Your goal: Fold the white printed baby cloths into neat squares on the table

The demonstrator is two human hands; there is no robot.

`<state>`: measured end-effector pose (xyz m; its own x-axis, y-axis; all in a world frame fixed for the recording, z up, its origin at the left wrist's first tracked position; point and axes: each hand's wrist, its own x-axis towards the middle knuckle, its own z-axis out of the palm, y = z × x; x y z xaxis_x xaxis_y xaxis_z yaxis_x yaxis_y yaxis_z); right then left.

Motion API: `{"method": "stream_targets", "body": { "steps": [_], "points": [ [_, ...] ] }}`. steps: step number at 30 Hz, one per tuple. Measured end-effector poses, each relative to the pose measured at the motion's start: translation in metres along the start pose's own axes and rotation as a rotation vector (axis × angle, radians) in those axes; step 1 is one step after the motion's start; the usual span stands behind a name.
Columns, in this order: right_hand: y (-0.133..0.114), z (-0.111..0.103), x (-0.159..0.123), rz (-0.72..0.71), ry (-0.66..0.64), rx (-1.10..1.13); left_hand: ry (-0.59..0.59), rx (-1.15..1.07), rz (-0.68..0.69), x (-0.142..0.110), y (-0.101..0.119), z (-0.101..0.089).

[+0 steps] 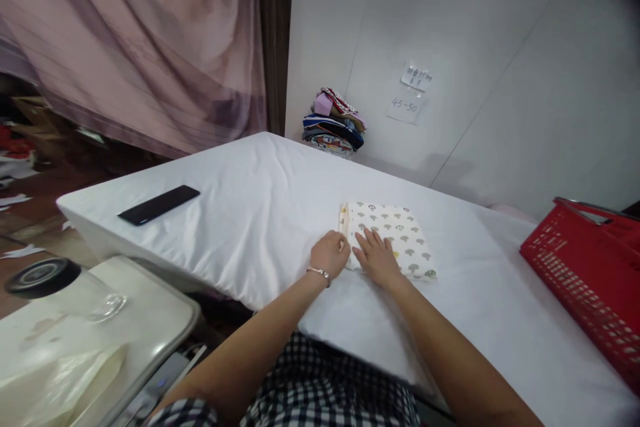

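Observation:
A folded cream cloth (390,230) with a grey mushroom print lies flat on the white-covered table (240,193). Its layered left edge shows a strip of plain cream and a bit of yellow. My left hand (330,251), with a bracelet at the wrist, is closed at the cloth's lower left edge, its fingertips curled in against that edge. Flat on top of the cloth lies my right hand (377,259), its fingers stretched and spread over the print near the front.
A black phone-like slab (160,205) lies at the table's left. On the right stands a red plastic basket (585,280). Folded clothes (334,123) are stacked beyond the far edge. A clear jar with a black lid (45,278) lies on a side stand at lower left.

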<state>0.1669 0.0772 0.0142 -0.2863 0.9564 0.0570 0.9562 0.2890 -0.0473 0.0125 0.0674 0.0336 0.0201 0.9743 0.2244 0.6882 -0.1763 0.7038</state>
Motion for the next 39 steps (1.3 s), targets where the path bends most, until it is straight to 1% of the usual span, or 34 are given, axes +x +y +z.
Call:
{"method": "stream_targets", "body": {
  "steps": [1,2,4,5,6,7,9,11,14,16,18,20,21,23,24,25,26,27,29,31,34,36,39],
  "points": [
    [0.001,0.001,0.0,-0.004,0.002,-0.011,0.047,0.007,0.065,0.003,0.01,-0.001],
    [0.001,0.001,0.001,-0.012,0.001,-0.023,0.067,0.001,0.153,0.006,0.021,0.0],
    [0.003,0.0,0.001,-0.037,-0.009,-0.052,0.028,-0.016,0.349,0.011,0.039,0.007],
    [0.003,0.0,0.001,-0.05,-0.013,-0.067,-0.013,-0.012,0.426,0.013,0.045,0.013],
    [0.004,0.0,0.001,-0.057,-0.015,-0.079,-0.056,0.006,0.467,0.015,0.047,0.02],
    [0.004,0.0,0.0,-0.06,-0.018,-0.085,-0.097,0.035,0.468,0.016,0.047,0.027],
    [0.005,0.001,-0.002,-0.052,-0.01,-0.08,-0.15,0.1,0.39,0.016,0.039,0.04],
    [0.005,0.002,-0.003,-0.052,0.014,-0.06,-0.176,0.142,0.313,0.017,0.027,0.048],
    [0.005,0.0,-0.002,-0.056,0.007,0.008,-0.199,0.159,0.283,0.017,0.013,0.051],
    [0.007,-0.005,-0.001,-0.059,-0.048,0.081,-0.216,0.169,0.266,0.017,0.008,0.051],
    [0.015,-0.012,0.0,-0.08,-0.104,0.158,-0.221,0.185,0.256,0.016,0.005,0.051],
    [0.03,-0.02,-0.002,-0.075,-0.111,0.185,-0.222,0.213,0.258,0.015,0.002,0.051],
    [0.041,-0.023,-0.004,-0.036,-0.091,0.168,-0.22,0.23,0.264,0.014,0.001,0.05],
    [0.067,-0.024,-0.011,0.12,-0.03,0.084,-0.214,0.259,0.282,0.013,-0.001,0.05],
    [0.081,-0.023,-0.016,0.208,-0.01,0.034,-0.214,0.27,0.29,0.013,-0.001,0.05],
    [0.094,-0.02,-0.021,0.264,-0.01,0.0,-0.214,0.276,0.293,0.012,-0.002,0.05],
    [0.105,-0.016,-0.025,0.281,-0.022,-0.012,-0.215,0.28,0.292,0.012,-0.002,0.05],
    [0.114,-0.012,-0.029,0.266,-0.032,-0.014,-0.221,0.283,0.288,0.013,-0.001,0.051],
    [0.124,-0.003,-0.033,0.196,-0.047,0.004,-0.229,0.29,0.28,0.013,0.0,0.05],
    [0.126,0.003,-0.034,0.178,-0.031,0.033,-0.239,0.299,0.272,0.014,0.001,0.05],
    [0.124,0.006,-0.034,0.272,0.009,0.085,-0.257,0.31,0.268,0.015,0.001,0.048],
    [0.122,0.003,-0.033,0.296,-0.001,0.093,-0.26,0.312,0.27,0.015,0.0,0.047],
    [0.12,-0.007,-0.03,0.304,-0.058,0.061,-0.245,0.317,0.269,0.014,-0.002,0.048]
  ]
}}
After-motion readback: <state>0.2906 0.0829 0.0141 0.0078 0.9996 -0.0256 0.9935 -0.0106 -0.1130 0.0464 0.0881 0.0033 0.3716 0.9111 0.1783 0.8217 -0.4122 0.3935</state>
